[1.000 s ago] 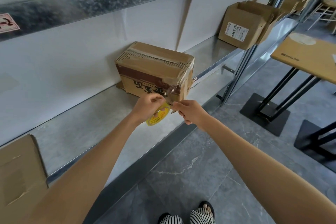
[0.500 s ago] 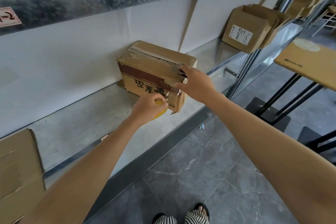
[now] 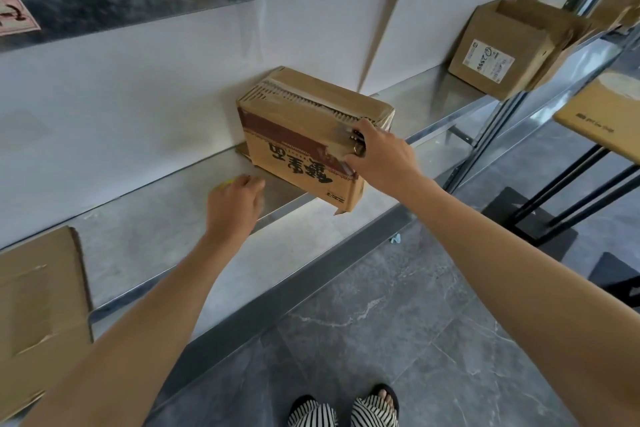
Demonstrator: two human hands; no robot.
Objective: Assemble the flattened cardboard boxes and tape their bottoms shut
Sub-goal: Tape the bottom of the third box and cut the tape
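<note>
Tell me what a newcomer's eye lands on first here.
First comes the printed cardboard box in the middle of the metal shelf, its print upside down, with the right hand gripping its right end. Next is the left hand, low on the shelf beside the box and covering something yellow. An open box sits farther right, and flattened cardboard lies at the far left.

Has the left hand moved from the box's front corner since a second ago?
Yes. The left hand has moved left, away from the box, and is now over the shelf beside it.
</note>
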